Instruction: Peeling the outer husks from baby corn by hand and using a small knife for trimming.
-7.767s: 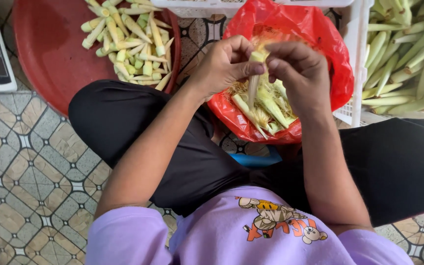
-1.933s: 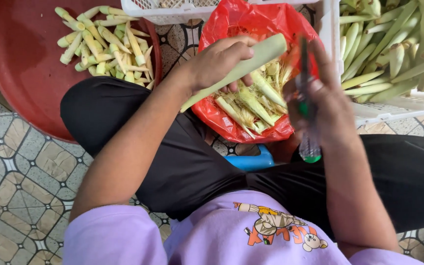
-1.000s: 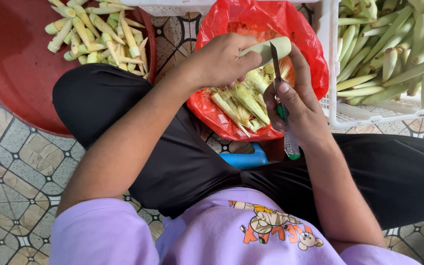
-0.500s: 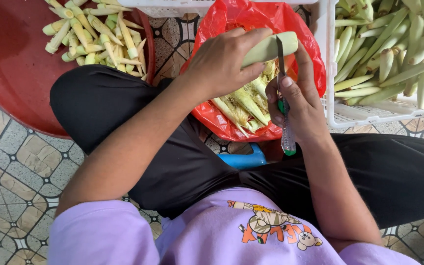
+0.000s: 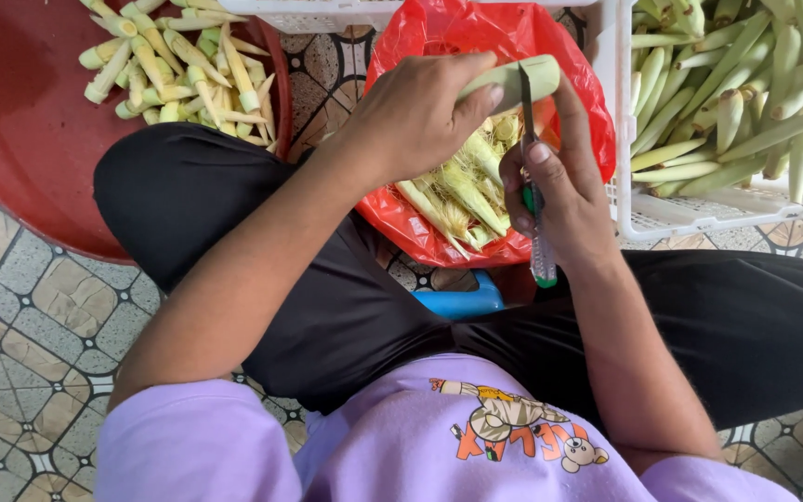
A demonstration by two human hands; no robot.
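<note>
My left hand (image 5: pixel 417 116) grips a pale green, unhusked baby corn ear (image 5: pixel 518 77) over a red plastic bag (image 5: pixel 476 37). My right hand (image 5: pixel 561 191) holds a small knife (image 5: pixel 532 177) with a green and clear handle. Its blade rests against the ear near the right end. Inside the bag lie husks and silk (image 5: pixel 457 191). Both hands hover just above the bag, over my lap.
A red basin (image 5: pixel 20 139) at upper left holds several peeled baby corn cobs (image 5: pixel 178 65). On the right, a white plastic crate (image 5: pixel 699 209) is full of unhusked ears (image 5: pixel 745 84). I sit on a blue stool (image 5: pixel 462 302) on a patterned tile floor (image 5: pixel 20 335).
Earlier both hands peeled a cob without the knife. Since then my left hand took a fresh unhusked ear and my right hand brought the knife blade onto it.
</note>
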